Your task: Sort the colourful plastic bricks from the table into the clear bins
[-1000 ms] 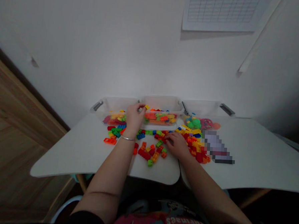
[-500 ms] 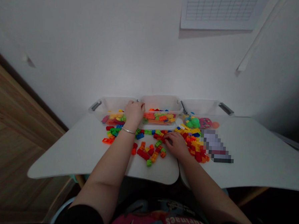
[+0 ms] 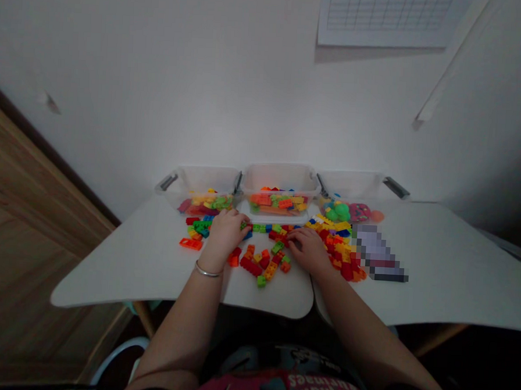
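Note:
Loose toy bricks in many colours lie spread over the white table. My left hand point(image 3: 228, 231), with a bracelet at its wrist, is in front of the left and middle boxes. Its fingers are bent around a small green toy brick point(image 3: 244, 224) at the fingertips, partly hidden. Further right, my right hand point(image 3: 309, 248) is low over the bricks, its fingers curled and closed at a red toy brick point(image 3: 287, 236), mostly covered by them. Between the hands lies a loose group with a long red brick point(image 3: 250, 266) and a light green brick point(image 3: 261, 282).
Three clear plastic boxes stand along the wall: a left box point(image 3: 206, 177) and middle box point(image 3: 281, 176) with bricks, and a right box point(image 3: 352, 185) with rounded toys. A pixelated flat object point(image 3: 377, 250) lies on the white table point(image 3: 440, 268). A gap splits the tabletop.
My left hand has moved back and down from between the left and middle boxes to the bricks in front. My right hand stays almost where it was.

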Demonstrator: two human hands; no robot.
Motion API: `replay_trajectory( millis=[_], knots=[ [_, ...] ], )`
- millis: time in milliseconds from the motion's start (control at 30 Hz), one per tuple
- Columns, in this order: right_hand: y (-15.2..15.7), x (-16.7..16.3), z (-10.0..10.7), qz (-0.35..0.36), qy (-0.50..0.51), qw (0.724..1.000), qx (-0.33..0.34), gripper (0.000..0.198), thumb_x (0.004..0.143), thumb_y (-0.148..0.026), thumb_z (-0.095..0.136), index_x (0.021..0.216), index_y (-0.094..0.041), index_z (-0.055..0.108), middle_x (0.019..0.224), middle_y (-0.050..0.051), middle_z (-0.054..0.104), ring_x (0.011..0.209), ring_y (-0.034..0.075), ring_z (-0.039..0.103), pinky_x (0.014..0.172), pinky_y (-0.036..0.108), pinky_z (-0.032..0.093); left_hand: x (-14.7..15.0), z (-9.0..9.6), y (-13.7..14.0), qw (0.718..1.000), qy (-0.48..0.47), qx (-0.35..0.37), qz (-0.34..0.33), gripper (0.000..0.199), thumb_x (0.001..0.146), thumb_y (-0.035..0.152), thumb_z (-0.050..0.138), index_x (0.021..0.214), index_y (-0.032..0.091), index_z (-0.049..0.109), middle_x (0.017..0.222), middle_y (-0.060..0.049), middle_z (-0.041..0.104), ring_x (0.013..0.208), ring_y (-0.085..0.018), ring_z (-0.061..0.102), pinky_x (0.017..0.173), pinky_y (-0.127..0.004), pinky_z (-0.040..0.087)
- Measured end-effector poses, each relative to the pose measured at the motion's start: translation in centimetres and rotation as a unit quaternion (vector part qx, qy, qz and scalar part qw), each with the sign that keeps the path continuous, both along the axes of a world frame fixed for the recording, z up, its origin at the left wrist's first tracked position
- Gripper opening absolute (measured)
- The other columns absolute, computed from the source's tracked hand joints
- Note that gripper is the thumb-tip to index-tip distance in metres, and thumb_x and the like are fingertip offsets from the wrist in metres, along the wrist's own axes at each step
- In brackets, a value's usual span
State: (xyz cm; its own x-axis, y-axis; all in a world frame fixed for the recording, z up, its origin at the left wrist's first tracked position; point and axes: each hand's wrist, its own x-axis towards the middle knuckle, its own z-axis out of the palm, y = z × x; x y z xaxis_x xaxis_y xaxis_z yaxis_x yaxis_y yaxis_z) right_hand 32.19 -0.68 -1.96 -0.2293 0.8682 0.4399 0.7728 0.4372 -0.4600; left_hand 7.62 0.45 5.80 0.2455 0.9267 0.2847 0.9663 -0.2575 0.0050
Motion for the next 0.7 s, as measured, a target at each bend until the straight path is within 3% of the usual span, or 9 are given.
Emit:
replay_trajectory(
  millis=[167, 300, 467, 700],
  knots=[
    [0.1, 0.0, -0.2, 0.003, 0.007, 1.000, 0.006, 0.014, 0.085, -0.021, 0.058, 0.090, -0.022, 0.072, 0.104, 0.007, 0.071, 0.104, 0.023, 0.060, 0.099, 0.042, 0.044, 0.0, -1.2, -0.6, 0.996, 0.083, -0.039, -0.001, 0.025, 0.080, 0.034, 0.069, 0.102, 0.023, 0.074, 0.103, -0.011, 0.071, 0.104, -0.032, 0.061, 0.090, -0.043, 0.044],
    [0.1, 0.1, -0.2, 0.004, 0.006, 1.000, 0.007, 0.015, 0.085, -0.021, 0.058, 0.089, -0.022, 0.072, 0.104, 0.007, 0.071, 0.103, 0.023, 0.060, 0.098, 0.043, 0.044, 0.3, -1.4, -0.8, 0.997, 0.076, -0.029, 0.002, 0.026, 0.081, 0.034, 0.069, 0.103, 0.022, 0.073, 0.105, -0.012, 0.070, 0.106, -0.032, 0.061, 0.094, -0.045, 0.042],
    [0.0, 0.1, -0.1, 0.004, 0.008, 1.000, 0.006, 0.015, 0.086, -0.022, 0.057, 0.089, -0.022, 0.072, 0.104, 0.007, 0.071, 0.103, 0.024, 0.060, 0.097, 0.043, 0.045, 0.1, -1.2, -1.0, 0.996, 0.067, -0.053, 0.002, 0.028, 0.083, 0.032, 0.066, 0.109, 0.021, 0.070, 0.109, -0.011, 0.068, 0.105, -0.030, 0.062, 0.087, -0.041, 0.046],
    [0.0, 0.1, -0.1, 0.007, 0.007, 1.000, 0.009, 0.015, 0.085, -0.021, 0.057, 0.089, -0.022, 0.072, 0.104, 0.007, 0.071, 0.102, 0.024, 0.060, 0.097, 0.043, 0.045, -0.4, -1.7, -0.8, 0.996, 0.078, -0.016, 0.032, 0.023, 0.082, 0.031, 0.067, 0.102, 0.021, 0.072, 0.108, -0.014, 0.067, 0.109, -0.033, 0.059, 0.088, -0.045, 0.044]
  ],
)
